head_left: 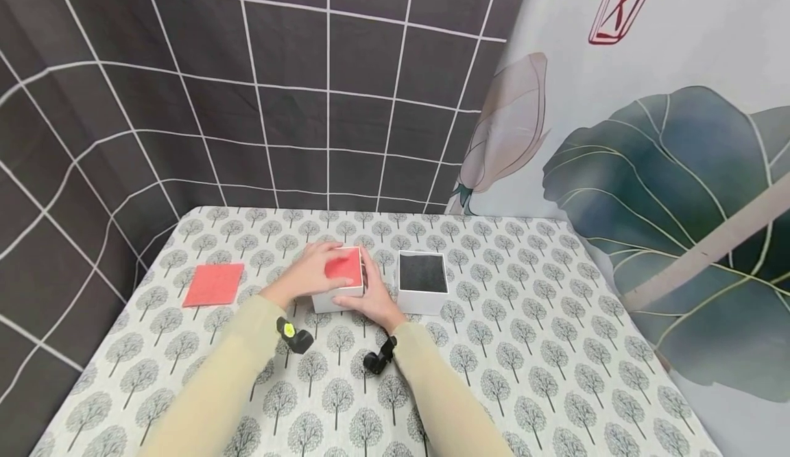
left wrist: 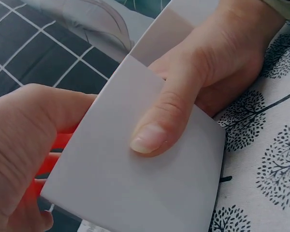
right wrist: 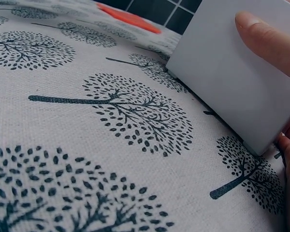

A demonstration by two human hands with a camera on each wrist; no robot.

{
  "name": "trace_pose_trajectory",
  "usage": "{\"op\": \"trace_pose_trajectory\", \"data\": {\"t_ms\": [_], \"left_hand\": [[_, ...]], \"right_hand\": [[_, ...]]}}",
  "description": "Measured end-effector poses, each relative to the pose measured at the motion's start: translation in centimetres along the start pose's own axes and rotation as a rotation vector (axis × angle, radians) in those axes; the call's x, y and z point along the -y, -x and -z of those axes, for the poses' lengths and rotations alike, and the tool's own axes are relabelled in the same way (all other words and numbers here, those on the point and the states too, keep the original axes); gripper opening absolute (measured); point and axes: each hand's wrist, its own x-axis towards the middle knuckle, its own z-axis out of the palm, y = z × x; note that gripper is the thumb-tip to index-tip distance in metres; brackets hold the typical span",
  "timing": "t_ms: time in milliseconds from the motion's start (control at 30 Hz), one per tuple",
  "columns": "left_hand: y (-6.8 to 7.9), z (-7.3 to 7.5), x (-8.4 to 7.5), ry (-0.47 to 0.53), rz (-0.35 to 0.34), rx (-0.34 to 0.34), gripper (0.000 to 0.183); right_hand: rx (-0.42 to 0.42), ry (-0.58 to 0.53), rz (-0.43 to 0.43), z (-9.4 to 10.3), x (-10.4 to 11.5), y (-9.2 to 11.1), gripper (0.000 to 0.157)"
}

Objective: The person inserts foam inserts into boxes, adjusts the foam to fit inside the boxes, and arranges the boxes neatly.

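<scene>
A white box (head_left: 330,301) with a red top face (head_left: 347,265) is between both hands. My right hand (head_left: 375,294) holds it at the right side, thumb (left wrist: 152,137) on the near wall and the other fingers along the right wall. Over the top lies my left hand (head_left: 315,268), thumb near the front rim and fingers reaching toward the far rim, with red showing between them. Whether this hand pinches the red piece I cannot tell. In the right wrist view, the box's white wall (right wrist: 227,72) stands on the patterned cloth.
To the left, a flat red square (head_left: 214,285) lies on the tree-print tablecloth (head_left: 494,375). A second white box (head_left: 422,302) stands to the right, with black material (head_left: 422,273) inside. Behind the table hangs a dark grid curtain (head_left: 358,114).
</scene>
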Motion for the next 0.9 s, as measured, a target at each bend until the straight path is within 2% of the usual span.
{"op": "trace_pose_trajectory", "data": {"t_ms": [67, 233, 467, 567, 767, 900], "left_hand": [[-0.1, 0.1, 0.0, 0.001, 0.007, -0.002, 0.062], [0.0, 0.3, 0.2, 0.024, 0.021, 0.003, 0.067], [1.8, 1.8, 1.0, 0.128, 0.132, -0.025, 0.067], [2.1, 2.2, 0.9, 0.104, 0.138, -0.014, 0.067], [2.1, 2.3, 0.6, 0.002, 0.119, 0.018, 0.068], [1.8, 2.3, 0.3, -0.004, 0.150, 0.051, 0.067]], "right_hand": [[0.000, 0.002, 0.003, -0.1, 0.0, -0.1, 0.113], [-0.026, -0.007, 0.009, -0.4, -1.7, -0.7, 0.113], [-0.030, -0.001, 0.016, -0.6, -2.8, -0.7, 0.117], [-0.047, 0.000, 0.019, -0.4, -2.9, -0.7, 0.116], [-0.028, -0.020, 0.006, -0.4, -2.8, -0.8, 0.116], [-0.026, -0.044, 0.010, -0.5, -2.4, -0.7, 0.116]]}}
